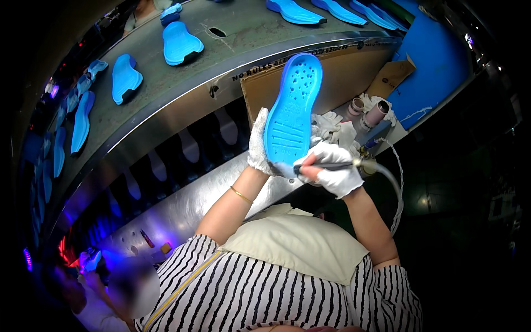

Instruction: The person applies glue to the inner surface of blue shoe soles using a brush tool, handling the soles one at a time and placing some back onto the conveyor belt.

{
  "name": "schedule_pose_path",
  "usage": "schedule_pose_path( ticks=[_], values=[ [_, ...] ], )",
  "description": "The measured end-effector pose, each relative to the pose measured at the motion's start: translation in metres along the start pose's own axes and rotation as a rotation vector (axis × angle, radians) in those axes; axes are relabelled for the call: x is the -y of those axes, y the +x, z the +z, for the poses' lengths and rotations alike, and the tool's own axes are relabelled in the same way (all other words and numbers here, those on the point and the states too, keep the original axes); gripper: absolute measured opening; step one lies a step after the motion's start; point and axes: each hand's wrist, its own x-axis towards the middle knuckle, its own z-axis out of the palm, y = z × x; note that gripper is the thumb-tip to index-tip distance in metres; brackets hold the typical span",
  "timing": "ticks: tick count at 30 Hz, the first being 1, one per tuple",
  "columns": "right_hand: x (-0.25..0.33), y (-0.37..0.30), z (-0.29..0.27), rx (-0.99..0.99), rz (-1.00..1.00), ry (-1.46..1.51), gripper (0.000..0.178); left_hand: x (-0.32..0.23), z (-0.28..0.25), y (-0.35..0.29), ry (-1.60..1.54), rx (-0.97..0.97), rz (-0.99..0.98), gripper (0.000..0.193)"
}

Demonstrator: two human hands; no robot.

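Note:
My left hand point(259, 145), in a white glove, grips a bright blue shoe sole point(289, 119) by its left edge. The sole stands up with its heel end toward me; holes dot the far end and grooves cross the near part. My right hand point(334, 169), gloved with the thumb and a finger bare, is closed on a dark pen-like tool point(332, 165). The tool's tip lies against or just over the sole's near end; which of the two I cannot tell. A pale hose point(387, 177) runs from the tool's back end.
A curved dark conveyor point(238, 33) carries several blue soles point(182, 43). Below it stands a cardboard sheet point(332, 72). White cloths or gloves point(334, 128) and a thread spool point(376, 113) lie beyond my right hand. Another person point(99, 299) is at the lower left.

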Motion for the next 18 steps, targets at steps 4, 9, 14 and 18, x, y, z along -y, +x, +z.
schedule_pose_path(
  ticks=[4, 9, 14, 18],
  values=[
    [0.002, 0.007, 0.003, -0.26, -0.279, -0.094, 0.007, 0.006, 0.002, -0.003, 0.014, -0.009, 0.045, 0.076],
    [0.011, 0.002, 0.042, -0.272, -0.642, -0.454, 0.016, 0.006, -0.009, -0.004, -0.029, 0.001, 0.009, 0.078],
    [0.011, 0.016, 0.02, -0.326, -0.503, -0.117, 0.01, 0.012, -0.002, -0.01, -0.033, -0.07, 0.119, 0.072],
    [-0.004, 0.026, 0.027, -0.438, -0.586, -0.203, 0.014, 0.028, -0.009, -0.005, -0.112, -0.103, 0.132, 0.063]
  ],
)
